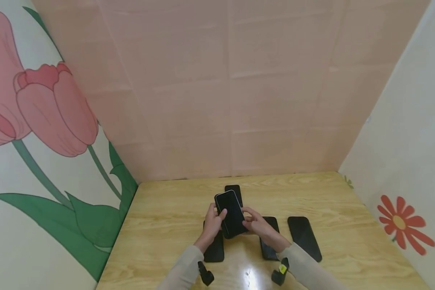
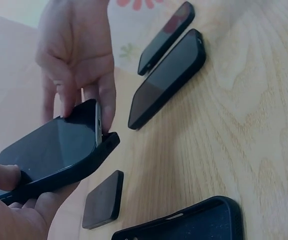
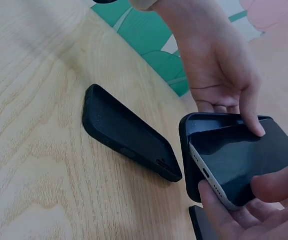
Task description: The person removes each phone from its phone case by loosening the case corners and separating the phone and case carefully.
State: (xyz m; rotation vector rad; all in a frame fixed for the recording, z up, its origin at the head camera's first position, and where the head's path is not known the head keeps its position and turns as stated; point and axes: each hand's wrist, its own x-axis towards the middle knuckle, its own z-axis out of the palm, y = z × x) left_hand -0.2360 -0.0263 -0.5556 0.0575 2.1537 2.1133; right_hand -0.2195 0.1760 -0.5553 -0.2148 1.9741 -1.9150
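Above the table, both hands hold a smartphone (image 3: 249, 160) whose lower end is lifted out of a black phone case (image 3: 186, 127). My left hand (image 1: 211, 224) grips the case from the left, its thumb lying on the screen. From the right, my right hand (image 1: 257, 223) pinches the phone's lower end, thumb on the glass and fingers beneath. A pale metal edge with the charging port shows between phone and case in the right wrist view. Under the left forearm lies an empty black phone case (image 3: 128, 135), open side up.
Two more dark phones, one (image 1: 270, 223) partly under the right forearm and another (image 1: 304, 237) further right, lie on the wooden table (image 1: 166, 225). A smaller black phone-shaped item (image 1: 233, 188) lies behind the held phone. Flower-painted walls flank the table, with a pinkish wall behind.
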